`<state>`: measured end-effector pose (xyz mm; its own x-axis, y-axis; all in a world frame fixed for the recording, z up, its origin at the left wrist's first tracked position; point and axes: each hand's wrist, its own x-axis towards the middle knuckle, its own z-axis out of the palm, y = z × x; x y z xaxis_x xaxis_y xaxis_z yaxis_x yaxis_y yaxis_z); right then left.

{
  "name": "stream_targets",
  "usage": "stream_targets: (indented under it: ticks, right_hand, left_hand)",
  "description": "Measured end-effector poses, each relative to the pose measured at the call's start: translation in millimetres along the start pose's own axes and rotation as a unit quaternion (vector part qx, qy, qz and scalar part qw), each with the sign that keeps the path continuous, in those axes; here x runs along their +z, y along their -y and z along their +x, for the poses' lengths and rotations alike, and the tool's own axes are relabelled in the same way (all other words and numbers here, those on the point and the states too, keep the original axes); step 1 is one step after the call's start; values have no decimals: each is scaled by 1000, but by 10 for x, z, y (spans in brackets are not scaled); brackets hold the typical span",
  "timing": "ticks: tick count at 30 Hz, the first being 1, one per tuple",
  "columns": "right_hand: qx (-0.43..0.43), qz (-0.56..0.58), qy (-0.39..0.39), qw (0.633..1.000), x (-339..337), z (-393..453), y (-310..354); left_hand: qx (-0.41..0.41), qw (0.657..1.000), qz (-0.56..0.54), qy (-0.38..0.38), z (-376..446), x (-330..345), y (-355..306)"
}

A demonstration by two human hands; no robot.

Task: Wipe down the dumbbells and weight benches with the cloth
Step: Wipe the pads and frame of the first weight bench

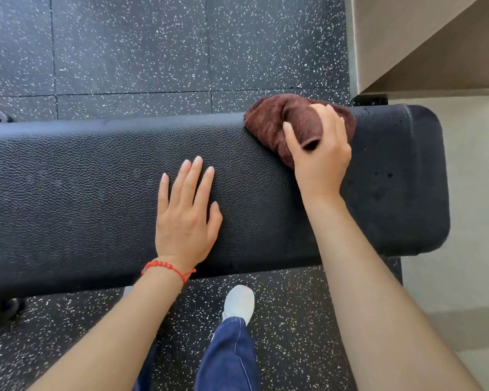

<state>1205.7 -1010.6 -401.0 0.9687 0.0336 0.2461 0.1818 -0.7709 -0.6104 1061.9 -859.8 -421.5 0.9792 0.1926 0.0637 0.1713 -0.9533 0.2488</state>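
A black padded weight bench [82,193] with a grained leather-like cover runs across the view from the left edge to its rounded right end. A brown cloth [268,122] lies bunched on the bench's far edge toward the right. My right hand [319,153] grips the cloth, fingers curled over it and a fold showing between thumb and fingers. My left hand [185,215] rests flat on the bench top with straight fingers, left of the cloth; a red bracelet is on that wrist. No dumbbells are in view.
Black speckled rubber floor tiles [153,46] lie beyond and in front of the bench. A beige wall and pale floor [469,277] sit at the right. My white shoe [239,301] and blue trouser leg stand in front of the bench. Dark bench feet [0,309] show at left.
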Motion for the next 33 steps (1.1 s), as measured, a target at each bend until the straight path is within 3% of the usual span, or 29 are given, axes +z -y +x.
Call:
stream_targets:
  ticks: [16, 25, 33]
  right_hand:
    - [-26, 4, -19, 999, -554, -1276, -378]
    - [-7, -8, -52, 999, -450, -888, -385]
    - [-7, -13, -58, 998, -386, -221, -464]
  left_hand:
    - [-4, 1000, 11, 4, 3, 4, -23]
    - [-59, 996, -55, 26, 99, -141, -311]
    - [13, 993, -105, 59, 270, -95, -903]
